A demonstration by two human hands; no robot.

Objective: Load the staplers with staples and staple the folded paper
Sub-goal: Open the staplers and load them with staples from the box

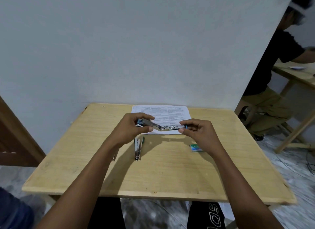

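Left hand point(131, 128) grips one end of the stapler point(167, 127), right hand point(199, 131) pinches the other, holding it wide open over the paper point(170, 112) by the tabletop's point(170, 174) far edge, likely so it can be filled.

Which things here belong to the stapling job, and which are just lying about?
Job: open stapler, held in left hand and right hand; second stapler; staple box; paper.
Idle: far table with its sheet; door.
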